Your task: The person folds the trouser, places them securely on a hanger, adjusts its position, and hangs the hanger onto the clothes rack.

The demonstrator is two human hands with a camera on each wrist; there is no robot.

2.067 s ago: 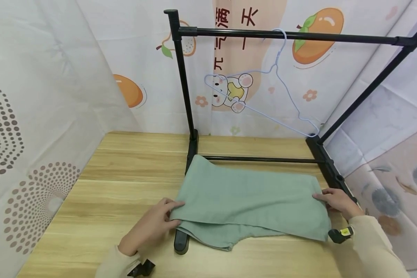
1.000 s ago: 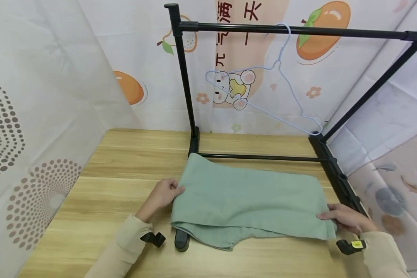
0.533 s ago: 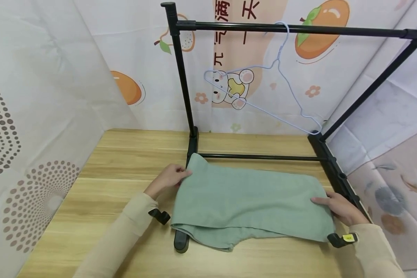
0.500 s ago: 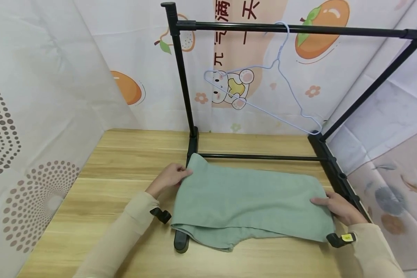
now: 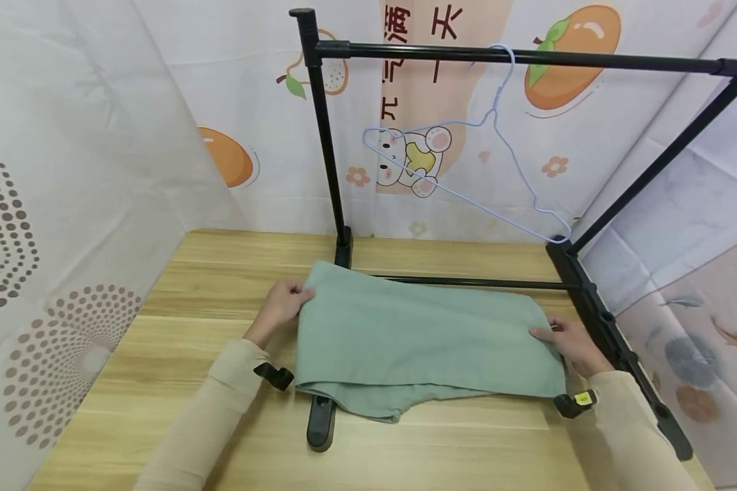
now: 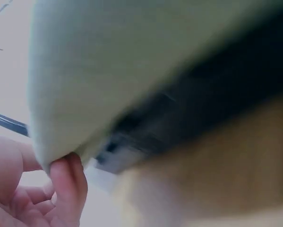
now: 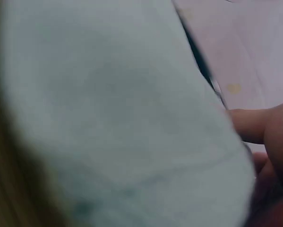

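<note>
A pair of sage-green pants (image 5: pixel 424 334), folded lengthwise, stretches between my two hands in the head view. My left hand (image 5: pixel 279 310) pinches the left edge near its upper corner, thumb on top; the left wrist view shows the thumb and fingertips (image 6: pixel 68 182) closed on the cloth (image 6: pixel 84 71). At the opposite end, my right hand (image 5: pixel 574 344) pinches the right edge, thumb on the front and most fingers hidden behind. Fabric (image 7: pixel 122 104) fills most of the right wrist view, blurred. The cloth overlaps the rack's left foot and low crossbar.
A black garment rack (image 5: pixel 424 52) stands on the wooden table (image 5: pixel 221 273). From its top bar hangs a light-blue wire hanger (image 5: pixel 467 198). The rack's left foot (image 5: pixel 321 426) and right foot (image 5: pixel 620 348) point toward me. Printed curtains (image 5: pixel 270 170) enclose the back and sides.
My left hand has climbed from the pants' lower left corner to near the upper left one. The pants and my right hand have shifted left and up, and the left foot shows more.
</note>
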